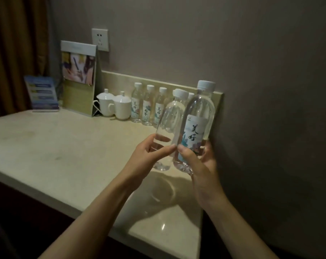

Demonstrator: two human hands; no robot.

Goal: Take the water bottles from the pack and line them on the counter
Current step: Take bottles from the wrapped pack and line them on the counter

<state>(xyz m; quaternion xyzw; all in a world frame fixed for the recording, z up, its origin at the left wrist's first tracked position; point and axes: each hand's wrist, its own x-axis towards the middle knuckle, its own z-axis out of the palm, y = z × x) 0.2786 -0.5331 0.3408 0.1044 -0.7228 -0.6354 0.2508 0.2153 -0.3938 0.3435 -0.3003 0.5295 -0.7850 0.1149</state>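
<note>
Gripping one water bottle apiece, the left hand (149, 156) and right hand (199, 165) hold a bare bottle (170, 126) and labelled bottle (195, 128) upright above the tabletop (65, 146), just right of the standing row (148, 105), right hand nearer its open end.

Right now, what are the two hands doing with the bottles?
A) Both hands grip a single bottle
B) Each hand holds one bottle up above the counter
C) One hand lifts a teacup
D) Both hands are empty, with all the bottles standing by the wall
B: the left hand grips the bottle with its label turned away and the right hand grips the labelled bottle, both clear of the counter.
</note>
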